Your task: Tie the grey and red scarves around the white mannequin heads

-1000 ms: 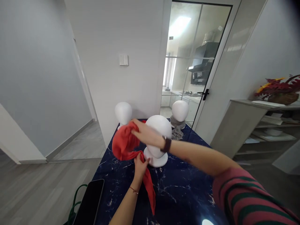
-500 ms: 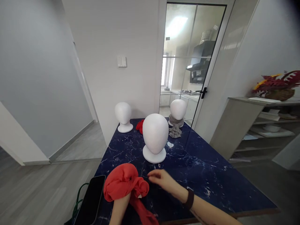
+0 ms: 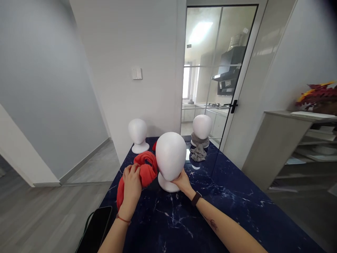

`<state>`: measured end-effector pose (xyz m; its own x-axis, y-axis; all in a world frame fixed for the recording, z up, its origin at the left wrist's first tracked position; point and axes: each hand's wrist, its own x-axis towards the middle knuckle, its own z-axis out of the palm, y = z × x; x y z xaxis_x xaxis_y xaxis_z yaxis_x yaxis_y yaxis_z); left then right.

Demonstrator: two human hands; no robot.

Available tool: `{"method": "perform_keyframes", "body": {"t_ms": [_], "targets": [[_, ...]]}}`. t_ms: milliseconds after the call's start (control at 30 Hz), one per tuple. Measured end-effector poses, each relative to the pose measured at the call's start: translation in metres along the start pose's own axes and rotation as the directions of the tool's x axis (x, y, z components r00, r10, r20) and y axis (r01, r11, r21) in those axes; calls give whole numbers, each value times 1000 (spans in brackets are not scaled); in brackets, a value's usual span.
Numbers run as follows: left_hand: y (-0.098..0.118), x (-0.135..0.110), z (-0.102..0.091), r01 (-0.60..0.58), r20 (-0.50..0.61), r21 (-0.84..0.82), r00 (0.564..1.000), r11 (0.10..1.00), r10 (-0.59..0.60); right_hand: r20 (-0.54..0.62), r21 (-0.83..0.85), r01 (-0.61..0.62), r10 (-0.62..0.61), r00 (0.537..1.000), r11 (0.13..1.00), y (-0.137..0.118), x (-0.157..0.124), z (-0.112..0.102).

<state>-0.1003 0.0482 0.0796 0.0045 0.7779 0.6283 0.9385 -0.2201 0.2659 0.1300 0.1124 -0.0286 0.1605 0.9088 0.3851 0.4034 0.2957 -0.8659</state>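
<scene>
Left hand [image 3: 133, 182] has a bunched-up red scarf [image 3: 149, 174] gripped right beside the front white mannequin head [image 3: 171, 156] on the navy marbled table [image 3: 218, 200]. Right hand [image 3: 184, 183] is hanging onto that same head, low down.

Both arms extend forward, hands apart. Left arm [image 3: 114, 232] angles up from lower edge; left hand [image 3: 132, 184] palm down, fingers bent in a grip. Right arm [image 3: 229, 225] runs diagonally inward, small mark on forearm; right hand [image 3: 184, 182] curled, thumb pointing left, fingers partly hidden.
</scene>
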Motion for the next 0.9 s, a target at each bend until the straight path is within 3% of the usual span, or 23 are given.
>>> {"method": "perform_keyframes", "body": {"t_ms": [133, 300, 400, 467, 567, 700, 800, 900], "targets": [[17, 33, 33, -28, 2, -17, 1000, 999, 28, -132, 78, -86, 96, 987, 993, 14, 13, -47], [41, 67, 104, 43, 123, -217, 992, 975, -16, -268, 80, -131, 148, 952, 988, 37, 16, -112], [52, 65, 145, 79, 191, -273, 981, 959, -27, -302, 92, -133, 155, 941, 987, 43, 10, -123], [53, 53, 163, 84, 237, -290, 971, 953, -13, -288, 96, -127, 150, 946, 987, 43, 7, -123], [46, 29, 170, 88, 231, -305, 973, 948, -16, -267, 62, -116, 129, 955, 991, 40, 6, -121], [36, 5, 164, 106, 263, -279, 964, 955, -30, -264, 37, -153, 157, 952, 988, 35, 6, -122], [34, -1, 162, 29, 377, -202, 925, 979, 50, -283, 36, -157, 160, 946, 987, 31, 1, -121], [35, -1, 162, 16, 362, -126, 932, 992, 31, -295, 68, -140, 154, 943, 988, 25, -7, -113]]}}
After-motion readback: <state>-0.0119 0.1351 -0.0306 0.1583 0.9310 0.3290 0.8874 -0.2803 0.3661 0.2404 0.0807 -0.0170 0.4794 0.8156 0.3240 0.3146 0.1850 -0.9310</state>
